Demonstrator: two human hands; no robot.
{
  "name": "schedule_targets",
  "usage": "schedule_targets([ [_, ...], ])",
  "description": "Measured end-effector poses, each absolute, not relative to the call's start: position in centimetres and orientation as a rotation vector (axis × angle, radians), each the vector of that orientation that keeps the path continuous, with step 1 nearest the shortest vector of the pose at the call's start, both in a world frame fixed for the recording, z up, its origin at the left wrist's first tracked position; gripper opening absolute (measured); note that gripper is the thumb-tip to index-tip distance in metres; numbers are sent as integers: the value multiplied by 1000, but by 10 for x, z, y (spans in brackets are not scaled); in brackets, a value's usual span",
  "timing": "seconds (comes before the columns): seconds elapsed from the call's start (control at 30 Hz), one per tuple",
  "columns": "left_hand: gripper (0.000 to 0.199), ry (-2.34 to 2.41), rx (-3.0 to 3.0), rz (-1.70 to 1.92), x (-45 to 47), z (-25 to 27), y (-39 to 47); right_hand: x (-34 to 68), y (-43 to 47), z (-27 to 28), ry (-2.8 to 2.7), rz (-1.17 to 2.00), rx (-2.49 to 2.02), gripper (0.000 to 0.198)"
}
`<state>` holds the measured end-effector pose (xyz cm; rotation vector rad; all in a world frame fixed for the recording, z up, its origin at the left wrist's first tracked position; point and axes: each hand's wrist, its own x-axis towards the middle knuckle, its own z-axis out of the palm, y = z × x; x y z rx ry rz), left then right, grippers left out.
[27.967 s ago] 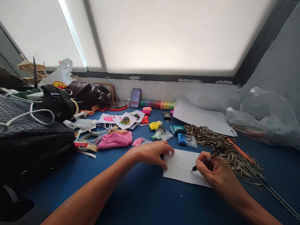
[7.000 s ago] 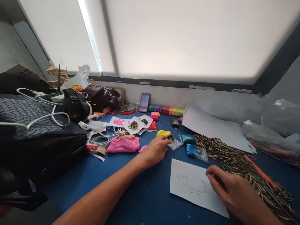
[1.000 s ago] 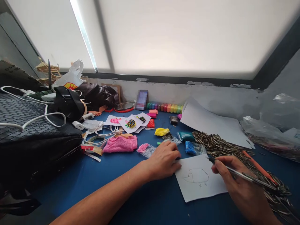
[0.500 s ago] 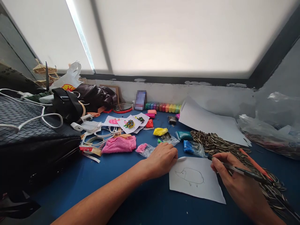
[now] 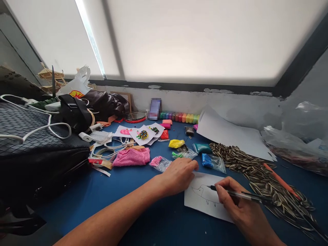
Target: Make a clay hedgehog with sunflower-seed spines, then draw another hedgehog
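Observation:
A small white sheet of paper (image 5: pixel 196 201) lies on the blue table and bears an outline drawing of an animal with a pointed snout, an eye and short legs. At its upper left corner is my left hand (image 5: pixel 176 176), closed with curled fingers on the paper's edge; the fingertips are partly hidden. My right hand (image 5: pixel 241 205) grips a black pen (image 5: pixel 232 193) and covers the right part of the drawing. The pen's tip points at the animal's back, just behind the head; whether it touches the paper I cannot tell.
Sunflower seeds (image 5: pixel 269 191) lie heaped at right, with an orange stick (image 5: pixel 282 181) on them. Bags of blue clay (image 5: pixel 212 162), yellow clay (image 5: pixel 176 143) and pink clay (image 5: pixel 159 163) surround the paper. Left are a pink cloth (image 5: pixel 132 157), decorated cards (image 5: pixel 143 135) and a black bag (image 5: pixel 43 153).
My right hand has moved left over the paper with the pen, from the sheet's right edge to the animal's back. My left hand stays almost in place at the corner.

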<state>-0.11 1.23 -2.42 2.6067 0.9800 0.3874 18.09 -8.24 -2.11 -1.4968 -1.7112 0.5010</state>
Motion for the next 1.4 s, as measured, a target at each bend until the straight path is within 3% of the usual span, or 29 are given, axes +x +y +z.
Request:
schedule_targets([
  [0.17, 19, 936, 2592, 546, -4, -17, 12, 178, -82, -21, -1743, 557, -1541, 31],
  [0.27, 13, 864, 2422, 391, -8, -10, 13, 177, -82, -20, -1728, 541, -1553, 30],
  [0.47, 43, 771, 2341, 96, -14, -2, 16, 180, -83, -25, -1706, 518, -1574, 29],
  [1.4, 47, 747, 2322, 33, -14, -1, 17, 179, -82, -24, -1822, 478, -1622, 27],
])
